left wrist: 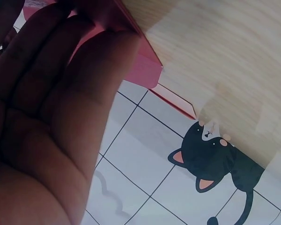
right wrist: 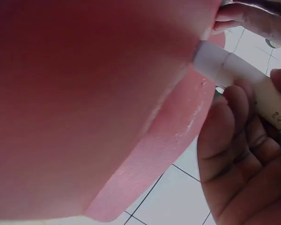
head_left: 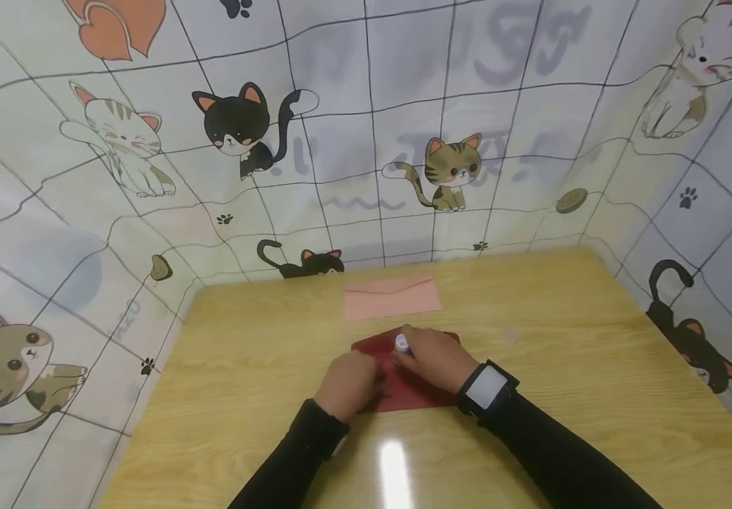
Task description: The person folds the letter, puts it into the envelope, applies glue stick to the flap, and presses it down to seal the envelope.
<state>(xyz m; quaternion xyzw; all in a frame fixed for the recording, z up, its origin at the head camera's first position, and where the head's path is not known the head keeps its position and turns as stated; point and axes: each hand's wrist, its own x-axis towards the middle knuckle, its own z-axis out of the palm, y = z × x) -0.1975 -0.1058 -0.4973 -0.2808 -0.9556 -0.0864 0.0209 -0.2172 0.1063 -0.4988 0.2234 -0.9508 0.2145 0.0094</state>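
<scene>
A red envelope (head_left: 413,394) lies on the table beneath both hands. My right hand (head_left: 439,357) grips a white glue stick (right wrist: 239,75), fingers curled round its barrel. The tip of the stick meets the envelope near its flap (right wrist: 140,164) in the right wrist view, and whitish glue traces show along that flap. My left hand (head_left: 350,384) rests on the left part of the envelope. Seen from the left wrist, its fingers (left wrist: 98,79) extend fairly straight onto the red paper; their tips are partly hidden in shadow.
A pink envelope (head_left: 393,300) lies just behind the red one on the wooden table (head_left: 245,367). Cat-patterned sheeting (head_left: 353,148) rises at the back and both sides. Light glares off the table in front of the hands.
</scene>
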